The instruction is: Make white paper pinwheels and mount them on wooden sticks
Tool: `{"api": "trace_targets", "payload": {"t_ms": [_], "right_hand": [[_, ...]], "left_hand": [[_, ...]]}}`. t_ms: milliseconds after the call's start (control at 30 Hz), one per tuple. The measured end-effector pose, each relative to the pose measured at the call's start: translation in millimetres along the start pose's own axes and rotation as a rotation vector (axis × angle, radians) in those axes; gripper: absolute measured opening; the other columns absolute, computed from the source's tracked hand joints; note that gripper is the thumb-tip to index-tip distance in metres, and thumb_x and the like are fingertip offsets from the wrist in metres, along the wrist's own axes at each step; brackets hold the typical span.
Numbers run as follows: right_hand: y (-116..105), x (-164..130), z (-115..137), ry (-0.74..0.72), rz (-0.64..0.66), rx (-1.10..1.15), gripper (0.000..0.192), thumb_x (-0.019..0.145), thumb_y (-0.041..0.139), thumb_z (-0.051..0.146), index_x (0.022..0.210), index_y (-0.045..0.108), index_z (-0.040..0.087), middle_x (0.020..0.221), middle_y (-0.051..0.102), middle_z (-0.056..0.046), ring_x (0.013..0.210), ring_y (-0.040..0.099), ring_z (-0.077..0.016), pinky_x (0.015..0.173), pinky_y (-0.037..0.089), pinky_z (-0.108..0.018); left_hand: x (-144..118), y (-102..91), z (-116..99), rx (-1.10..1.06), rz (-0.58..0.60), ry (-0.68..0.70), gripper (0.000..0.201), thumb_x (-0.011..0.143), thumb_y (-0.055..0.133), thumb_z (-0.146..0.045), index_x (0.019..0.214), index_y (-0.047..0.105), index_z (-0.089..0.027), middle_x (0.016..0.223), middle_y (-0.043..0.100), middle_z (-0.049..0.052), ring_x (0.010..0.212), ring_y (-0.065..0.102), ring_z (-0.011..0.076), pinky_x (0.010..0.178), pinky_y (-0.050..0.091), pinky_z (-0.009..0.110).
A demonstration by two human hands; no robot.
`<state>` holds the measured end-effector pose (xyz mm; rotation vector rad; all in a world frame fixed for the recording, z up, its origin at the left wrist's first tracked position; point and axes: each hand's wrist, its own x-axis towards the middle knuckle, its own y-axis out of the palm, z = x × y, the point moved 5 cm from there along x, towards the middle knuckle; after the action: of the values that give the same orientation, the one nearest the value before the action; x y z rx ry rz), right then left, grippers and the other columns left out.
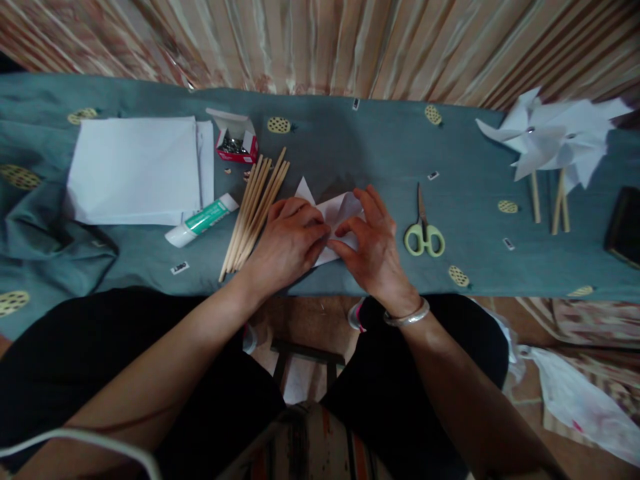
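A white paper piece (pixel 336 212) with raised pointed flaps lies between my hands at the front of the cloth-covered table. My left hand (pixel 295 233) presses on its left part, fingers bent together and closed on the paper near its middle. From the right, my right hand (pixel 369 243) reaches over the paper, thumb and fingers curled around a lifted flap. Parts of the paper are hidden under both hands. Just left of my left hand lies a bundle of wooden sticks (pixel 256 210). Scissors with green handles (pixel 424 230) rest to the right of my right hand.
A stack of white paper (pixel 135 170) lies at the left, with a green-and-white glue tube (pixel 201 220) before it. Behind the sticks stands an opened red box (pixel 237 141) of small metal pins. Finished-looking paper pinwheels (pixel 555 137) lie at the right, near a dark object (pixel 625 227).
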<state>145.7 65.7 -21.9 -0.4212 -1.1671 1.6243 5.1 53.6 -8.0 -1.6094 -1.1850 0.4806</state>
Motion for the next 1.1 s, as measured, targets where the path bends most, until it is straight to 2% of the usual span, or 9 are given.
{"api": "trace_targets", "payload": {"t_ms": [133, 267, 600, 767, 1100], "right_hand": [[0, -1, 3, -0.013, -0.002, -0.004, 0.011, 0.085, 0.068, 0.029, 0.088, 0.064, 0.020, 0.150, 0.041, -0.014, 0.148, 0.023, -0.0302, 0.112, 0.034, -0.054], [1, -2, 2, -0.024, -0.014, 0.036, 0.010, 0.086, 0.067, 0.029, 0.089, 0.063, 0.020, 0.151, 0.040, -0.014, 0.148, 0.023, -0.0310, 0.112, 0.033, -0.056], [6, -6, 2, -0.091, -0.053, 0.092, 0.012, 0.092, 0.057, 0.032, 0.094, 0.063, 0.022, 0.154, 0.034, -0.008, 0.149, 0.018, -0.0291, 0.116, 0.027, -0.056], [5, -8, 4, -0.125, -0.065, 0.116, 0.022, 0.096, 0.049, 0.037, 0.102, 0.065, 0.024, 0.156, 0.031, -0.004, 0.149, 0.016, -0.0307, 0.116, 0.023, -0.058], [4, -14, 16, -0.119, -0.056, -0.111, 0.027, 0.099, 0.043, 0.029, 0.115, 0.064, 0.027, 0.153, 0.036, -0.005, 0.148, 0.018, -0.0283, 0.114, 0.026, -0.052]], "left_hand": [[0, 0.3, 0, -0.001, 0.004, 0.001, 0.023, 0.093, 0.050, -0.026, 0.095, 0.072, -0.020, 0.100, 0.069, 0.007, 0.107, 0.053, 0.0273, 0.093, 0.039, 0.047], [0, 0.7, 0, 0.008, 0.006, 0.004, 0.024, 0.094, 0.049, -0.026, 0.095, 0.072, -0.019, 0.101, 0.069, 0.007, 0.106, 0.053, 0.0273, 0.093, 0.039, 0.047], [-1, -1.1, -1, -0.020, 0.043, -0.017, 0.022, 0.092, 0.053, -0.030, 0.096, 0.071, -0.018, 0.103, 0.067, 0.008, 0.110, 0.051, 0.0279, 0.097, 0.037, 0.048], [-1, -1.2, -1, -0.023, 0.055, -0.014, 0.020, 0.089, 0.055, -0.026, 0.097, 0.071, -0.017, 0.106, 0.066, 0.008, 0.112, 0.050, 0.0290, 0.098, 0.037, 0.049], [-1, 0.3, 2, -0.025, 0.060, -0.017, 0.023, 0.088, 0.056, -0.028, 0.101, 0.070, -0.017, 0.108, 0.067, 0.009, 0.113, 0.051, 0.0307, 0.099, 0.037, 0.050]]}}
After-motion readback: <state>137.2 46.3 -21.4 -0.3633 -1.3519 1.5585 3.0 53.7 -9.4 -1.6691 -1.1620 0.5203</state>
